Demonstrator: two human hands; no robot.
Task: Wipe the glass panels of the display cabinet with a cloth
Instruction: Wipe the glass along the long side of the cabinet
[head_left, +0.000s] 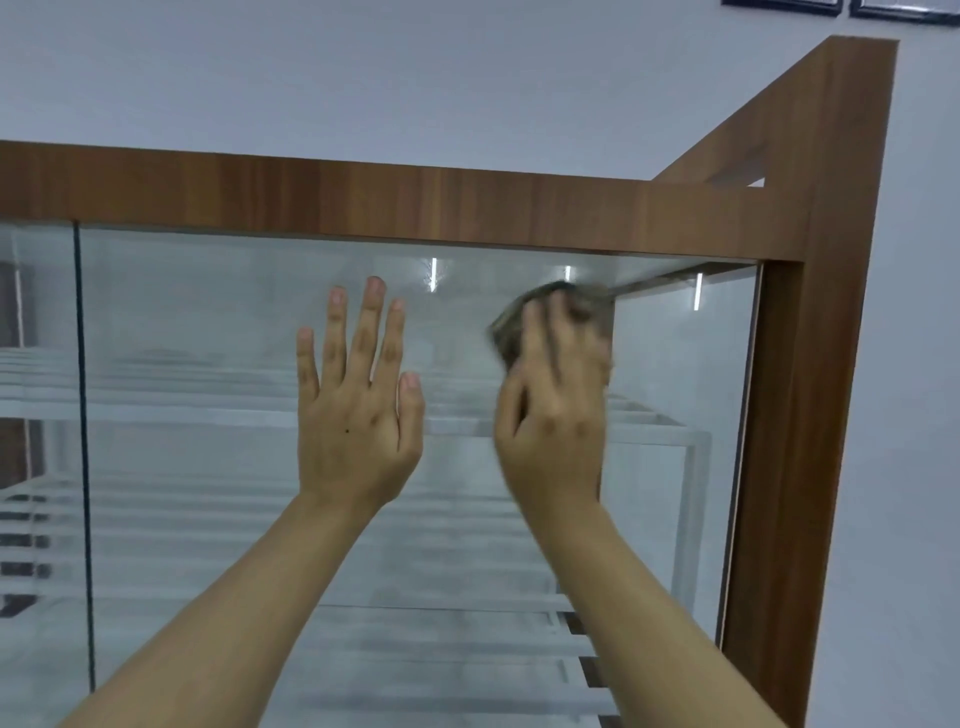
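The display cabinet has a brown wooden frame and a large glass panel that looks hazy. My left hand lies flat on the glass with its fingers straight and spread. To its right, my right hand presses a greyish-brown cloth against the upper part of the same panel, just under the top rail. The right hand and the cloth are blurred. The fingers cover most of the cloth, so only its top and left edge show.
A dark seam separates this panel from another glass panel at the left. White shelves show through the glass. The wooden right post bounds the panel. Behind stands a pale wall with dark picture frames at top right.
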